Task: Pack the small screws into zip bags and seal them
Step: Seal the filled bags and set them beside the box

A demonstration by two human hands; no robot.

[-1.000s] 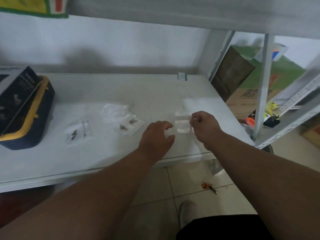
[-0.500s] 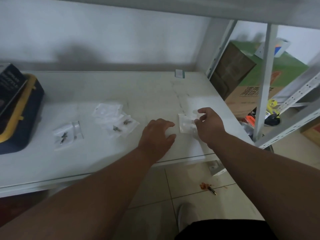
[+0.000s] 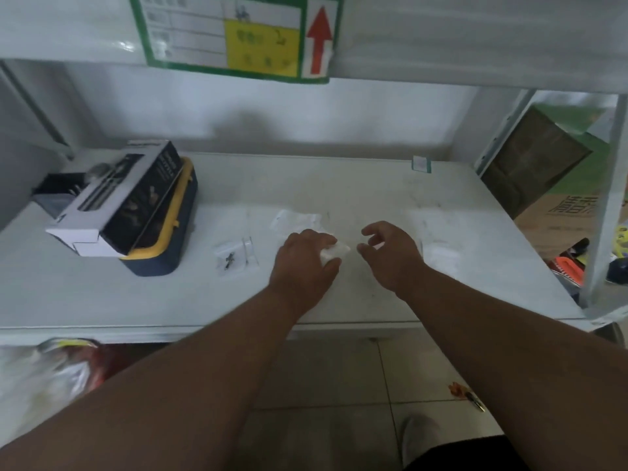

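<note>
My left hand (image 3: 302, 263) lies over the middle of the white shelf (image 3: 373, 185) and pinches a small clear zip bag (image 3: 336, 251) between fingers and thumb. My right hand (image 3: 390, 253) hovers just right of it, fingers loosely curled, holding nothing. Another clear zip bag (image 3: 440, 254) lies flat on the shelf to the right of my right hand. A zip bag with dark screws (image 3: 234, 258) lies to the left of my left hand. A few empty bags (image 3: 295, 219) lie in a pile behind my left hand.
A dark box on a yellow-and-navy case (image 3: 142, 212) stands at the shelf's left. An upper shelf with a green-framed label (image 3: 238, 35) hangs overhead. A shelf post (image 3: 608, 198) and cardboard boxes (image 3: 543, 171) are on the right. A small tool (image 3: 465, 396) lies on the tiled floor.
My right hand let go of the bag it was pinching, which now lies on the shelf. My left hand moved onto a bag in the middle. The view swung left and up.
</note>
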